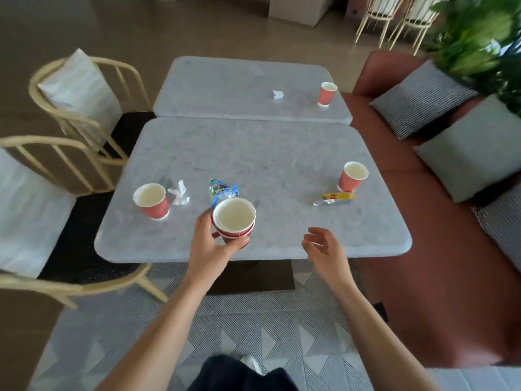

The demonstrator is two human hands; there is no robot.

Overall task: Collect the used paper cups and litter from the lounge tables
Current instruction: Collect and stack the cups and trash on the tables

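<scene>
Nested red paper cups (234,221), white inside, stand upright, mouths up, gripped by curled fingers (205,221) of the left hand (207,245); the right hand (324,246) is loosely spread.

On the near grey stone table (282,153), a red paper cup (152,201) stands left, a crumpled white tissue (179,193) just right of it. A blue foil wrapper (221,190) lies centre, behind the stacked red paper cups (234,221) in the left hand (208,244).
</scene>
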